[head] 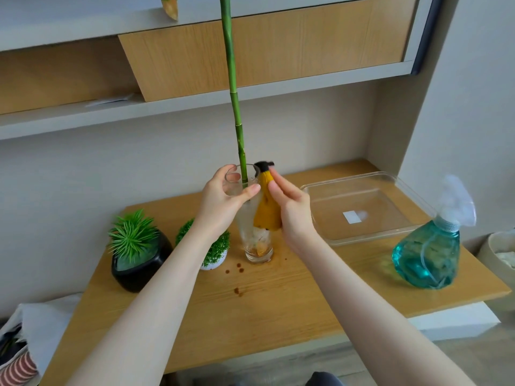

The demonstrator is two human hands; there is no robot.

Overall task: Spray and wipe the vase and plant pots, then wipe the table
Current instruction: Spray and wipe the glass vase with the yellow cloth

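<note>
The vase, a tall clear glass cylinder with a thick base, stood upright near the middle of the wooden table, just right of two small potted plants. A straight, jointed green stalk rose out of its mouth, and a brownish residue sat at the bottom inside. The left hand grasped the rim, fingers curled round the far side and thumb on the near side. The right hand pressed a mustard-yellow cloth with a dark tip against the vase's right flank, pinching it between thumb and fingers. Several small brown droplets dotted the smooth wood grain in front of the vase. The nearer plant, a rounded tuft of fine green leaves, sat in a small white pot; the spiky one sat in a glossy black pot with rounded corners. A shallow, clear plastic tray lay to the right, and a translucent teal spray bottle stood by the table's right edge.
</note>
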